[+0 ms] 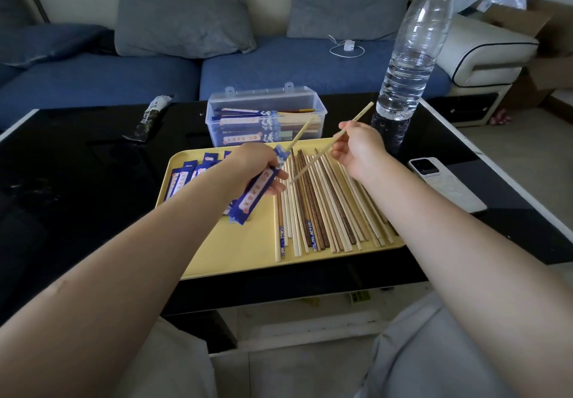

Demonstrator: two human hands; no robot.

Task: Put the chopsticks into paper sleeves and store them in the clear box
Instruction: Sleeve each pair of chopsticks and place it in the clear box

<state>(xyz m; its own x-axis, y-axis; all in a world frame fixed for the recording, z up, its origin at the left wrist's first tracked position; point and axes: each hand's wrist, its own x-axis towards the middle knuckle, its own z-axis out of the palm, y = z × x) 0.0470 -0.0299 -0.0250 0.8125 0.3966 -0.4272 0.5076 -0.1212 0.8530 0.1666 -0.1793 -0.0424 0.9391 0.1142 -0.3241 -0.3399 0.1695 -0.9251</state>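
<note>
Bench: glossy black bench (93, 162) carrying everything below.
Tray: flat yellow rectangular tray (242, 248) near the front edge.
Box: clear plastic lidless box (266, 99) just behind the tray, sleeved pairs inside.
Loose chopsticks: pale and dark wooden chopsticks (328, 211) in a row on the tray's right half.
Left hand (257, 165): grips a blue paper sleeve (255, 193) with one chopstick poking out.
Right hand (359, 146): pinches a single pale chopstick (313, 162).
</note>
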